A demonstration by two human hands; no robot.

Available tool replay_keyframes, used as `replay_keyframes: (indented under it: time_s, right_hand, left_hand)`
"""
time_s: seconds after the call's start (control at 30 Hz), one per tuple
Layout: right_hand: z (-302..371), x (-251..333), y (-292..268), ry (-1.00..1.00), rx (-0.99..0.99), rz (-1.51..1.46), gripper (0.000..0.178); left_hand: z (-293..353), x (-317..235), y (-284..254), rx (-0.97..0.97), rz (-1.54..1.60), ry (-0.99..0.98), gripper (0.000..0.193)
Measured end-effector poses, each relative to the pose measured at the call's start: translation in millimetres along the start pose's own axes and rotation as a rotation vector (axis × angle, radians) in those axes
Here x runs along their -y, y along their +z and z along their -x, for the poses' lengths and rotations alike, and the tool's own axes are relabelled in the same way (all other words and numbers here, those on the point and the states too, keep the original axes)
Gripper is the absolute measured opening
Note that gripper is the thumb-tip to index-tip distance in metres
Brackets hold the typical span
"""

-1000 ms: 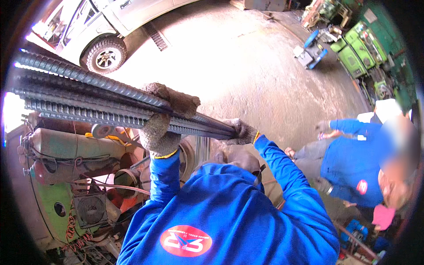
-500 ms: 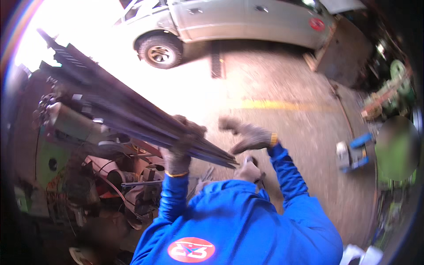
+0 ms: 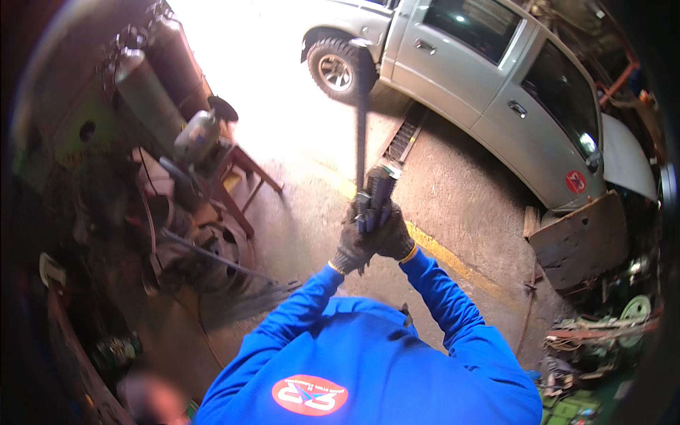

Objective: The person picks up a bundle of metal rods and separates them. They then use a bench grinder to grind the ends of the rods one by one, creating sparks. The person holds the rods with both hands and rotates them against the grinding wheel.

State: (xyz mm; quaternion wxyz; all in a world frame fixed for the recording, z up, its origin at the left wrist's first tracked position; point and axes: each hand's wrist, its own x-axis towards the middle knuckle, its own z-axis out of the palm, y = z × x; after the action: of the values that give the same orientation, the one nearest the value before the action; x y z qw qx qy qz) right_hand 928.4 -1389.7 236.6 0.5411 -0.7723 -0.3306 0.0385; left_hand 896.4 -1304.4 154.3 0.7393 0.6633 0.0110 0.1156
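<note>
A bundle of long dark metal bars points away from me and is seen nearly end-on, just ahead of my chest. One bar reaches out well beyond the others toward the car's wheel. My left hand, in a dark knit glove, is closed round the bundle from the left. Opposite it, my gloved right hand grips the same bars. The two hands are close together, and the bars hide some of the fingers.
A silver car stands ahead to the right, near a floor grate and a yellow floor line. Gas cylinders and a red metal stand are at left. More bars lie low at left, near a blurred person.
The bundle has swung from slanting up-left to pointing straight ahead. My right hand, off the bars before, now grips them beside my left. The car appears farther right in view.
</note>
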Motion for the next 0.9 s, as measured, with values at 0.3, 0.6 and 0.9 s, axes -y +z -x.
replay_keyframes:
  time_s: [0.3,0.6,0.9]
  right_hand:
    - [62.5,-196.7,-3.2,-0.071,0.376,-0.047,0.036]
    - [97.3,-359.3,17.1,0.077,0.607,-0.034,0.03]
    - [99.5,-432.4,31.8,-0.365,0.591,0.317,0.042]
  left_hand:
    - [11.8,193.8,-3.6,0.286,-0.301,0.061,0.068]
    - [20.9,341.9,17.5,0.056,-0.254,-0.02,0.064]
    - [10.6,358.8,6.8,-0.043,-0.338,0.123,0.063]
